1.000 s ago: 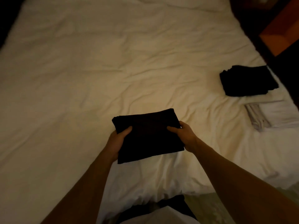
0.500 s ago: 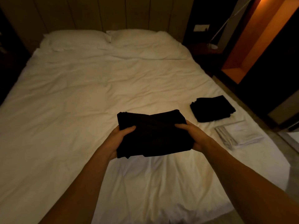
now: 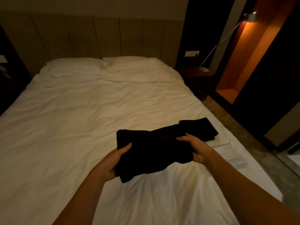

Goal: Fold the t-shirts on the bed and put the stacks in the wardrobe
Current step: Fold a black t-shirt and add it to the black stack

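One folded black t-shirt [image 3: 151, 150], held above the near half of the bed [image 3: 68, 127], clear of the sheet, its lower left corner drooping. Left hand [image 3: 113, 161] grips its left edge, thumb lying on top and fingers hidden beneath the cloth; right hand [image 3: 196, 148] grips its right edge the same way, thumb over the top. One stack of folded black t-shirts [image 3: 201, 129] lying on the bed just beyond the right hand, partly hidden behind the held shirt. One folded white pile [image 3: 235, 158] on the bed near its right edge, beside the right forearm. Two white pillows [image 3: 103, 65] side by side at the head of the bed, against a panelled headboard [image 3: 97, 38]. One angled lamp [image 3: 227, 39] standing on a dark bedside stand right of the bed, beside an orange-lit niche [image 3: 240, 62].
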Demonstrator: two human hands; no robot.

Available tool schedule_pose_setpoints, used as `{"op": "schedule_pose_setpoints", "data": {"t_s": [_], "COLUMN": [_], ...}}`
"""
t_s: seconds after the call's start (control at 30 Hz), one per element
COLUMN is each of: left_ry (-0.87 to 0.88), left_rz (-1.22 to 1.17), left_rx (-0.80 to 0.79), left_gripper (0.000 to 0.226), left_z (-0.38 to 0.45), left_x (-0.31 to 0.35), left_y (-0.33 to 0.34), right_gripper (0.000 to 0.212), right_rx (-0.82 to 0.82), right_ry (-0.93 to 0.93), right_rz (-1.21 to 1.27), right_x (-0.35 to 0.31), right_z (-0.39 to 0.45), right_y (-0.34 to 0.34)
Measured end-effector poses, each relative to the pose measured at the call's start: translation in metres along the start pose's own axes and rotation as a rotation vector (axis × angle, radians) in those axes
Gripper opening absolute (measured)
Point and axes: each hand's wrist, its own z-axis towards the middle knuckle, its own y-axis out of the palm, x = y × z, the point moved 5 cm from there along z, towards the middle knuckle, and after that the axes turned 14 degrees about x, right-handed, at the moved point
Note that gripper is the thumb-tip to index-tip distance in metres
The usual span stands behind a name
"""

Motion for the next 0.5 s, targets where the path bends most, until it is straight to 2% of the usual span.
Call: {"op": "schedule_pose_setpoints", "data": {"t_s": [0.27, 0.5], "left_ry": [0.092, 0.15], "left_rz": [-0.048, 0.046], "left_rx": [0.09, 0.18], "left_gripper": [0.041, 0.038], "left_z": [-0.003, 0.006], "left_x": [0.001, -0.004], "left_y": [0.055, 0.075], "right_gripper": [0.037, 0.038], "right_rx": [-0.018, 0.083], "right_ry": [-0.07, -0.102], "right_rz": [-0.086, -0.187], "right_x": [-0.029, -0.023], "right_z": [0.007, 0.016], "right_y": [-0.044, -0.075]}}
